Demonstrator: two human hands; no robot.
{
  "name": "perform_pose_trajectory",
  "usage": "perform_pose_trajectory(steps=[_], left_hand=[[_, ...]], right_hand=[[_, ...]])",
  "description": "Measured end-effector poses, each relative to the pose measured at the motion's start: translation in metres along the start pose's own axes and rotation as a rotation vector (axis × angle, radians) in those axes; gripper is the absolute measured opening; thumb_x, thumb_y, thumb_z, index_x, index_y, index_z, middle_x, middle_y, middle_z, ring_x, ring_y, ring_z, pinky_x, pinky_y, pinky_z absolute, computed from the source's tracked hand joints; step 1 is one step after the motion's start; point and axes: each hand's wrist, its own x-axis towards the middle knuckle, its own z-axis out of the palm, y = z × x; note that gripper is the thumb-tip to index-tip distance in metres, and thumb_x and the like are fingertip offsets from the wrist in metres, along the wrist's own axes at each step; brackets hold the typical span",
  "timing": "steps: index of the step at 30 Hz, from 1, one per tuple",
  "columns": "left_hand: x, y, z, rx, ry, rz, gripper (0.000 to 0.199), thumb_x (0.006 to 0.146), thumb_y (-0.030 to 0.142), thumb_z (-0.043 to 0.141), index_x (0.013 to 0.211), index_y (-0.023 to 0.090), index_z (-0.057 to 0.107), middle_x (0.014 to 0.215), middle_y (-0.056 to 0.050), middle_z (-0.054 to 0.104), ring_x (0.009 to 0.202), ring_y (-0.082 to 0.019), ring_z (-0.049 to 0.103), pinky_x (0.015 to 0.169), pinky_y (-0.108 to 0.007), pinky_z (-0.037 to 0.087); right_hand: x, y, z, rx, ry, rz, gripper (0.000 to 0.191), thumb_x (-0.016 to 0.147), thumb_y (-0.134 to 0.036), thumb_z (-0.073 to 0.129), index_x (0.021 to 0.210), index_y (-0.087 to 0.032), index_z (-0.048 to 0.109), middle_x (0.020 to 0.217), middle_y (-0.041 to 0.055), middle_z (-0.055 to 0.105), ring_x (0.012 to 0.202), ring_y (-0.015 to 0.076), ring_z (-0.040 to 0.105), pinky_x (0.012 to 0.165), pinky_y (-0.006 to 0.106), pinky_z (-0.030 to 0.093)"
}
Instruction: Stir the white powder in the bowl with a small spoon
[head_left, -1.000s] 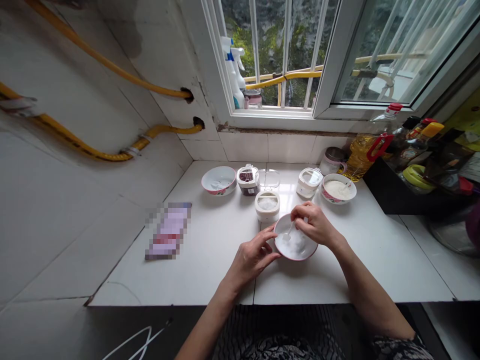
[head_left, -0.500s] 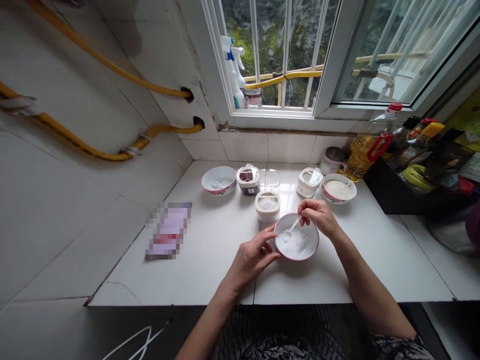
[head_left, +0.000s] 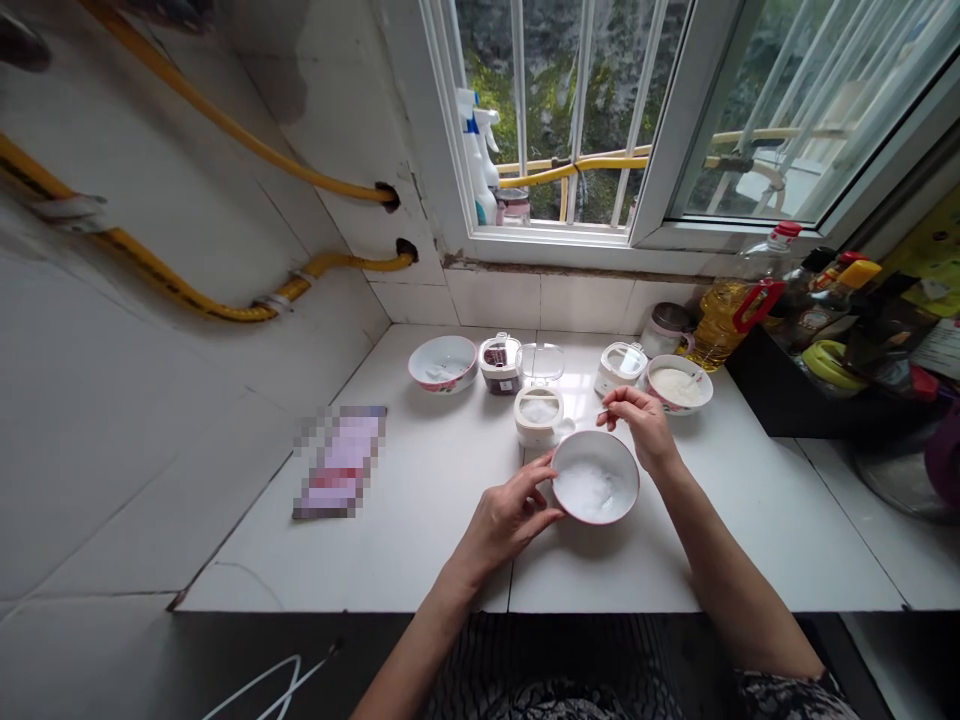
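Observation:
My left hand (head_left: 514,515) grips the left rim of a pink-edged white bowl (head_left: 624,470), which is slightly tilted. White granules (head_left: 586,486) lie in the bottom of that bowl. Above its far edge, my right hand (head_left: 643,428) pinches the handle of a small white spoon (head_left: 566,428). The spoon's head is beside a cream seasoning jar (head_left: 535,432) with its lid flipped back and white granules inside. I cannot tell whether the spoon touches the jar.
Behind stand a jar of dark red contents (head_left: 501,370), a lidded cream jar (head_left: 619,370), a flowered bowl (head_left: 442,365) and a bowl of pale grains (head_left: 678,385). An oil bottle (head_left: 731,310) and a black condiment box (head_left: 772,385) are at right. A blurred purple packet (head_left: 341,465) lies left.
My right hand has lifted the spoon out of the bowl and moved it up and left toward the open jar. My left hand stays on the bowl. The view has shifted slightly.

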Motion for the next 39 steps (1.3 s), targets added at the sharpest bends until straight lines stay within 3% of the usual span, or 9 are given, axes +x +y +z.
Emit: perform_pose_trajectory(steps=[5,9,12,16,19,22,30,35,39], left_hand=[[0.0,0.0,0.0,0.001,0.001,0.004,0.028,0.095,0.03,0.063,0.12,0.021,0.055,0.14,-0.018,0.059,0.065,-0.011,0.07,0.058,-0.026,0.063],[0.0,0.0,0.0,-0.003,0.0,-0.005,0.028,0.094,0.029,0.064,0.12,0.021,0.055,0.141,-0.018,0.058,0.068,-0.012,0.071,0.059,-0.026,0.063],[0.0,-0.001,0.0,-0.003,0.001,-0.008,0.029,0.094,0.028,0.065,0.12,0.021,0.055,0.141,-0.017,0.058,0.067,-0.012,0.071,0.06,-0.026,0.063],[0.0,-0.001,0.0,-0.002,0.001,-0.009,0.028,0.093,0.027,0.065,0.119,0.021,0.055,0.14,-0.017,0.059,0.066,-0.012,0.071,0.061,-0.027,0.063],[0.0,-0.001,0.0,-0.008,0.002,-0.003,0.028,0.094,0.027,0.064,0.119,0.021,0.055,0.14,-0.018,0.059,0.066,-0.011,0.07,0.059,-0.026,0.063],[0.0,-0.001,0.0,-0.006,0.004,0.004,0.028,0.095,0.028,0.064,0.12,0.021,0.055,0.141,-0.019,0.058,0.065,-0.011,0.07,0.059,-0.026,0.063],[-0.001,-0.001,0.0,0.018,-0.003,-0.007,0.027,0.095,0.029,0.063,0.12,0.021,0.056,0.141,-0.019,0.058,0.066,-0.011,0.071,0.061,-0.027,0.063],[-0.001,-0.002,0.0,0.01,0.002,-0.004,0.027,0.095,0.029,0.063,0.12,0.021,0.056,0.141,-0.019,0.059,0.066,-0.011,0.07,0.06,-0.027,0.063],[-0.001,-0.001,0.0,0.004,-0.006,-0.022,0.028,0.094,0.028,0.063,0.12,0.021,0.057,0.141,-0.018,0.058,0.066,-0.011,0.071,0.061,-0.027,0.063]], right_hand=[[-0.008,-0.006,0.018,-0.243,0.104,-0.378,0.008,0.089,-0.027,0.053,0.089,-0.021,0.058,0.078,0.0036,0.068,0.071,0.0182,0.065,0.07,0.033,0.051],[-0.014,-0.006,0.021,-0.647,-0.021,-0.772,0.015,0.092,-0.014,0.048,0.092,-0.023,0.059,0.081,0.0041,0.07,0.075,0.02,0.063,0.09,0.041,0.046],[-0.016,-0.005,0.02,-0.78,-0.088,-0.881,0.019,0.092,-0.011,0.046,0.093,-0.024,0.06,0.085,0.0039,0.072,0.074,0.0194,0.063,0.096,0.043,0.043],[-0.018,-0.006,0.017,-0.64,0.057,-0.753,0.013,0.092,-0.018,0.049,0.091,-0.023,0.06,0.081,0.004,0.071,0.074,0.0204,0.065,0.091,0.043,0.047],[-0.018,-0.007,0.01,-0.371,0.12,-0.518,0.009,0.09,-0.024,0.051,0.089,-0.022,0.059,0.075,0.0028,0.068,0.066,0.0191,0.065,0.068,0.035,0.051],[-0.018,-0.007,-0.002,-0.315,0.007,-0.37,0.009,0.083,-0.02,0.05,0.079,-0.021,0.059,0.064,-0.0005,0.063,0.057,0.0162,0.061,0.058,0.029,0.046],[-0.019,-0.001,0.0,-0.746,-0.303,-0.388,0.018,0.072,-0.009,0.048,0.066,-0.021,0.061,0.059,-0.0008,0.065,0.062,0.0154,0.052,0.072,0.03,0.044],[-0.021,0.0,0.005,-0.624,-0.322,-0.296,0.019,0.072,-0.007,0.047,0.066,-0.02,0.06,0.058,-0.0013,0.067,0.059,0.0145,0.054,0.073,0.03,0.045],[-0.019,-0.003,0.001,-0.358,-0.279,-0.086,0.014,0.071,-0.015,0.049,0.067,-0.019,0.062,0.053,-0.0012,0.064,0.05,0.013,0.054,0.055,0.025,0.043]])
